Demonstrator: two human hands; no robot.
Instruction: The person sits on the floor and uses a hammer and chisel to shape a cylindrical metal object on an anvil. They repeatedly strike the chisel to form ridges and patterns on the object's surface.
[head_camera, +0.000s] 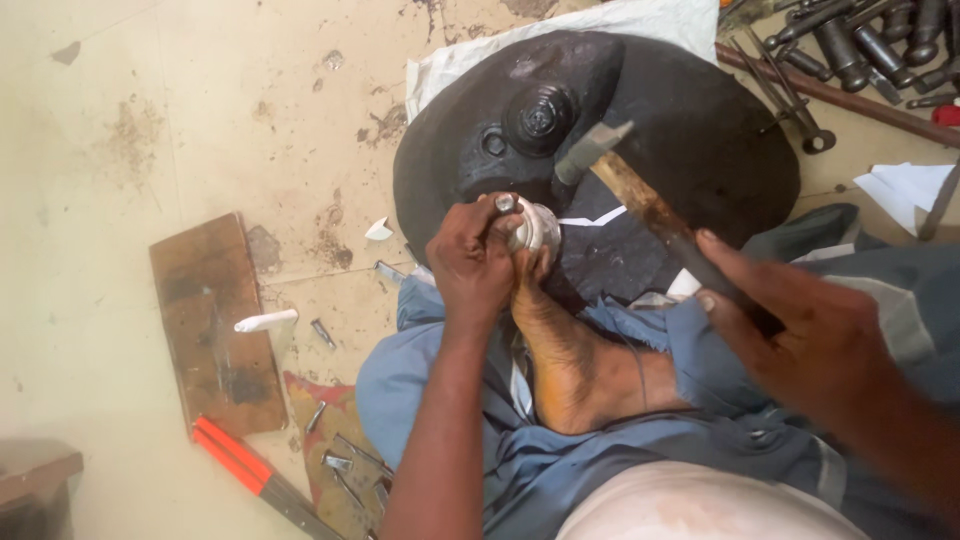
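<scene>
The person sat on the floor with a bare foot (575, 365) braced against a small silvery metal piece (535, 228) that rested on the near edge of a large dark round iron block (700, 140). The left hand (470, 265) was closed around a short steel punch (506, 204), pinching it upright on the piece's ten-o'clock side. The right hand (820, 345) was wrapped tight around the wooden handle of a hammer (640, 195), whose head hung raised toward two o'clock from the punch.

To do this step well, the worker would have needed to keep the punch square to the metal and the foot pressing firmly so the piece could not skid, and to bring the hammer face flat onto the punch top, clear of the knuckles and toes. Short, controlled blows would have suited better than a full swing.

A wooden board (215, 325) lay at nine o'clock from the foot, and a red-handled tool (245, 465) lay at seven o'clock from the foot.
</scene>
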